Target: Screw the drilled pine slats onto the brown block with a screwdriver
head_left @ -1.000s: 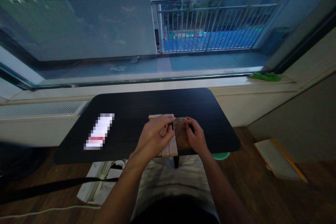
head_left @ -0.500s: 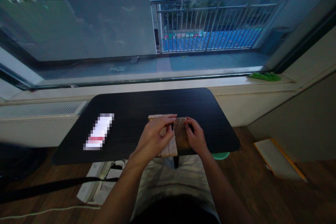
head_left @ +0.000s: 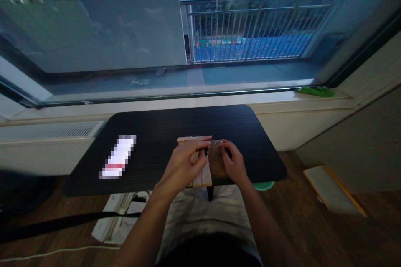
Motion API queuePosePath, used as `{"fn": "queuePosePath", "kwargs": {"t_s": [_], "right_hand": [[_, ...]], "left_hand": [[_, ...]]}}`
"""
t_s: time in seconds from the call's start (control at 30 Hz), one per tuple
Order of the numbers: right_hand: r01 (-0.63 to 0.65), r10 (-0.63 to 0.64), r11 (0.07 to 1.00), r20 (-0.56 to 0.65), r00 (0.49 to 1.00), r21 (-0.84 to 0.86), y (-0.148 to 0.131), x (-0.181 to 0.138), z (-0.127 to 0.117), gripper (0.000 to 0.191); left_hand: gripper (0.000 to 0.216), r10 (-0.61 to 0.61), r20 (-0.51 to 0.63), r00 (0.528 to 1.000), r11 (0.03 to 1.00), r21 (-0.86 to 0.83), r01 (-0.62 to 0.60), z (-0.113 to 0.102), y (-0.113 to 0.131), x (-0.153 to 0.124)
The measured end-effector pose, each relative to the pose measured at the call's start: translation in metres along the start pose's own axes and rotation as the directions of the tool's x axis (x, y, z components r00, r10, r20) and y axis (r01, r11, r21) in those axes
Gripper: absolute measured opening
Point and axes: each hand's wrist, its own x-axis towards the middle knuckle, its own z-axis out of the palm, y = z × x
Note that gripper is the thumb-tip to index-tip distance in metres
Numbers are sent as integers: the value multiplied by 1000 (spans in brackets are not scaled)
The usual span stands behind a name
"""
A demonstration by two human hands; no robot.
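At the near edge of the black table [head_left: 163, 123] the left hand [head_left: 183, 162] lies over a set of pale wooden slats [head_left: 202, 178], fingers curled round their far end, thumb pressed in. The right hand [head_left: 234, 162] grips a brown sheet [head_left: 215, 162] lying flush against the slats' right side. Both hands hide most of what they hold. A white packet [head_left: 118, 156] lies well apart to the left. A green cloth [head_left: 316, 91] sits on the windowsill, a radiator [head_left: 50, 129] runs below it, and a flat board [head_left: 333, 192] lies on the floor.
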Motion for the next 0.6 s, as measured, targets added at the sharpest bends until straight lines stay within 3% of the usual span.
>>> {"fn": "queuePosePath", "kwargs": {"t_s": [0.33, 0.6], "right_hand": [[0, 0, 1000, 0, 1000, 3, 1, 0, 1, 15], [0, 0, 1000, -3, 1000, 6, -1, 1, 0, 16]], "left_hand": [[29, 47, 2, 999, 999, -1, -47, 0, -1, -1], [18, 106, -66, 992, 992, 80, -100, 1, -8, -1]]}}
